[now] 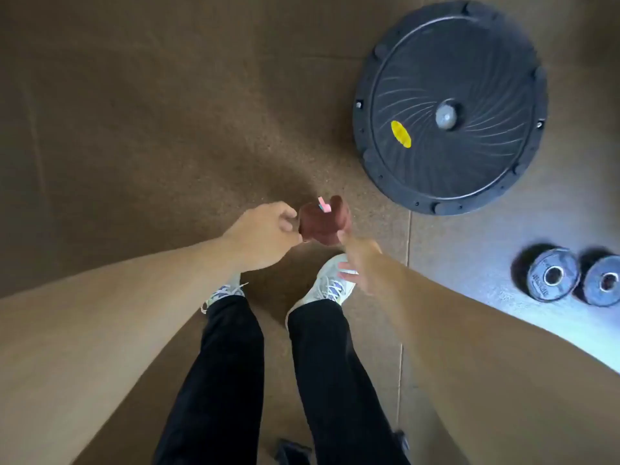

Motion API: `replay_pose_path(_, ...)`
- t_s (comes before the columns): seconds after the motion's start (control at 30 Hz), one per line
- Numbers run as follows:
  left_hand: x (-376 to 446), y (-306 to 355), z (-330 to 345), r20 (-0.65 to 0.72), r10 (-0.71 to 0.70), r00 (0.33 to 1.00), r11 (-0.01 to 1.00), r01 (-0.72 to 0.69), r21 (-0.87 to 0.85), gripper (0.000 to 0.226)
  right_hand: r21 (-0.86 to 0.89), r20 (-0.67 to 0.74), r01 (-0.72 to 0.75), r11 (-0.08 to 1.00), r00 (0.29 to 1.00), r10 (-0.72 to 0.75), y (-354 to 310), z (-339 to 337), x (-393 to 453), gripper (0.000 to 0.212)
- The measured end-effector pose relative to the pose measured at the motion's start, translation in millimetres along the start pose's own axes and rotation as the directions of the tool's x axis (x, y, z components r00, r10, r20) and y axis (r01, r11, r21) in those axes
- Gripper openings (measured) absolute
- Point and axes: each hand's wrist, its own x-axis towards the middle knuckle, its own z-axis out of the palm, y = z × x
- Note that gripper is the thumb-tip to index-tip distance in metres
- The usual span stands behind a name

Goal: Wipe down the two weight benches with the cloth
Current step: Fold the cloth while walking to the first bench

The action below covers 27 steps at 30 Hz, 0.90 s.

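Standing on brown gym floor (pixel 167 129) — cloth held over the feet.
Black round disc (pixel 449 105) upper right, two weight plates (pixel 553 278) right; left hand (pixel 265 234) and right hand (pixel 357 260) both grasp the bunched maroon cloth (pixel 323 223) — blurred.

floor (pixel 167 129): brown speckled rubber | black round disc (pixel 451 107) right | two weight plates (pixel 552 275) beside bright patch
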Motion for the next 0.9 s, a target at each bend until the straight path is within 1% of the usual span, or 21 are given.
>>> replay_pose_path(0.03, 6, -5, 6, -0.025, 0.011, 1.000, 1.000, -0.011, -0.007, 0.045, 0.100, 0.034, -0.063, 0.993, 0.998, 0.060, 2, 5, 10, 0.051)
replay_pose_path(0.1, 17, -19, 15, -0.073, 0.011, 0.997, 1.000, -0.009, 0.025, 0.049, 0.206, 0.116, -0.138, 0.969, 0.986, 0.116, 2, 12, 32, 0.056)
replay_pose_path(0.17, 23, -35, 22, -0.046, -0.032, 0.998, 0.998, 0.035, 0.056, 0.055, 0.290, 0.170, -0.156, 0.944, 0.979, 0.109, 0, 18, 49, 0.059)
replay_pose_path(0.2, 26, -42, 25, -0.036, -0.055, 0.998, 0.996, 0.057, 0.068, 0.057, 0.315, 0.168, -0.145, 0.938, 0.981, 0.095, 0, 21, 57, 0.059)
replay_pose_path(0.27, 28, -53, 28, -0.011, -0.092, 0.996, 0.991, 0.092, 0.095, 0.060, 0.352, 0.124, -0.109, 0.930, 0.990, 0.069, 0, 27, 66, 0.058)
replay_pose_path(0.4, 21, -60, 35, 0.067, -0.133, 0.989, 0.977, 0.120, 0.175, 0.064, 0.281, -0.043, -0.014, 0.959, 0.999, 0.028, -3, 40, 65, 0.038)
replay_pose_path(0.47, 14, -55, 36, 0.077, -0.141, 0.987, 0.973, 0.124, 0.197, 0.063, 0.213, -0.083, -0.003, 0.977, 0.996, 0.021, -6, 41, 57, 0.036)
replay_pose_path(0.53, 11, -48, 36, 0.089, -0.147, 0.985, 0.970, 0.127, 0.207, 0.061, 0.192, -0.108, 0.017, 0.981, 0.994, 0.004, -6, 39, 52, 0.042)
replay_pose_path(0.57, 10, -44, 35, 0.099, -0.145, 0.984, 0.968, 0.121, 0.218, 0.060, 0.204, -0.111, 0.020, 0.979, 0.994, 0.003, -5, 38, 49, 0.043)
replay_pose_path(0.63, 10, -38, 32, 0.113, -0.144, 0.983, 0.965, 0.114, 0.237, 0.055, 0.301, -0.105, 0.017, 0.953, 0.994, 0.015, -1, 38, 42, 0.042)
replay_pose_path(0.67, 12, -35, 31, 0.116, -0.146, 0.983, 0.965, 0.116, 0.235, 0.053, 0.363, -0.105, 0.011, 0.932, 0.994, 0.029, 1, 38, 39, 0.042)
replay_pose_path(0.73, 15, -29, 28, 0.108, -0.158, 0.982, 0.968, 0.132, 0.212, 0.049, 0.423, -0.124, 0.018, 0.906, 0.992, 0.038, 3, 36, 30, 0.042)
replay_pose_path(0.77, 16, -27, 27, 0.098, -0.169, 0.981, 0.968, 0.147, 0.201, 0.047, 0.436, -0.131, 0.023, 0.900, 0.991, 0.038, 4, 34, 25, 0.037)
replay_pose_path(0.83, 16, -21, 26, 0.078, -0.195, 0.978, 0.969, 0.179, 0.169, 0.046, 0.457, -0.139, 0.043, 0.889, 0.990, 0.023, 8, 31, 16, 0.018)
replay_pose_path(0.87, 13, -17, 25, 0.068, -0.196, 0.978, 0.972, 0.185, 0.147, 0.047, 0.459, -0.151, 0.064, 0.886, 0.988, 0.007, 13, 31, 10, 0.017)
replay_pose_path(0.9, 9, -13, 24, 0.058, -0.187, 0.981, 0.976, 0.178, 0.126, 0.049, 0.439, -0.170, 0.091, 0.894, 0.985, -0.017, 18, 32, 2, 0.020)
